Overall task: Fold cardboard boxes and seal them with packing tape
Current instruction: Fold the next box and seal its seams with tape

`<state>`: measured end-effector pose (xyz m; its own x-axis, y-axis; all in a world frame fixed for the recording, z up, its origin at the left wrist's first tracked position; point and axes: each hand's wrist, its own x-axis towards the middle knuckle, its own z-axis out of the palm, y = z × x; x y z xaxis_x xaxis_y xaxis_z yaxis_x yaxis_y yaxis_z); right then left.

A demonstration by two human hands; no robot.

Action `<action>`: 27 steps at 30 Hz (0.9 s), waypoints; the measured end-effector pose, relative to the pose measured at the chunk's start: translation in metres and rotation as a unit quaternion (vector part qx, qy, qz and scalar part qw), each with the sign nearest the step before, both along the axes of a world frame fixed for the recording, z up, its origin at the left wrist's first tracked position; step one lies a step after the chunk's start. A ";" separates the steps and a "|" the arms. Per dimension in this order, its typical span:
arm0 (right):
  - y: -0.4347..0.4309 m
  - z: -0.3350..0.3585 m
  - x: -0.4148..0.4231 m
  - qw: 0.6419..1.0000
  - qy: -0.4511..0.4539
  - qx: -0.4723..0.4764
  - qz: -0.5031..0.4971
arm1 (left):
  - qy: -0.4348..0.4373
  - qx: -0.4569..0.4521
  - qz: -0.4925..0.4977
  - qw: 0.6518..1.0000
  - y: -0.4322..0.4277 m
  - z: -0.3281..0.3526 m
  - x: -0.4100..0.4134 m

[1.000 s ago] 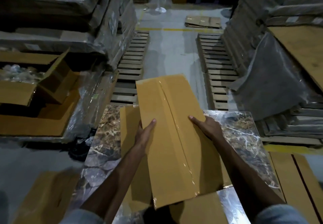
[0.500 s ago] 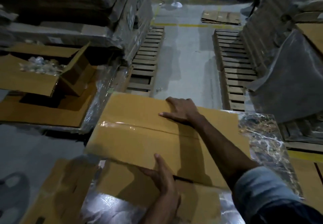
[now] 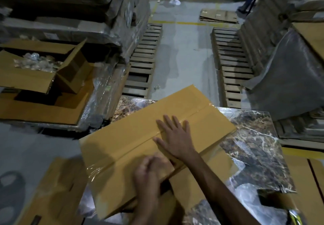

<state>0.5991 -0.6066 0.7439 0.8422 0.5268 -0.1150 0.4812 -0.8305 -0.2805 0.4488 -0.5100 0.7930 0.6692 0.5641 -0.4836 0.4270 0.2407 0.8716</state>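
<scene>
- Head view, task item: the cardboard box point(image 3: 133, 130) is lying flat on the marble-patterned tabletop point(image 3: 254, 145), turned at a slant. Clear packing tape point(image 3: 136, 148) is running along its centre seam and wrapping over the left end.
- The right hand point(image 3: 175, 137) is pressing flat on the box top, fingers straight and spread across the taped seam; its grip is open.
- The left hand point(image 3: 150, 174) is curling its grip over the near edge of the box; the hand is motion-blurred, so finer finger detail cannot be told.
- Flat cardboard sheets point(image 3: 222, 163) are lying under the box on the tabletop, showing at its near right side.
- Surroundings: an open carton point(image 3: 26, 77) holding clear plastic-wrapped items is sitting to the left. Wooden pallets point(image 3: 142, 63) are lining both sides of the floor aisle. A stack of flattened cartons point(image 3: 219, 16) is lying far down the aisle.
- Obstruction: the right forearm is crossing over the near right part of the box and hiding it.
- Change from half a second earlier: the right hand has moved from the far edge to the middle of the top, and the box has rotated so the seam is now running diagonally.
</scene>
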 end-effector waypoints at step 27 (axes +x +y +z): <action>-0.180 0.017 -0.024 0.843 0.261 0.321 -0.343 | 0.202 0.286 -0.318 0.881 0.003 -0.044 -0.031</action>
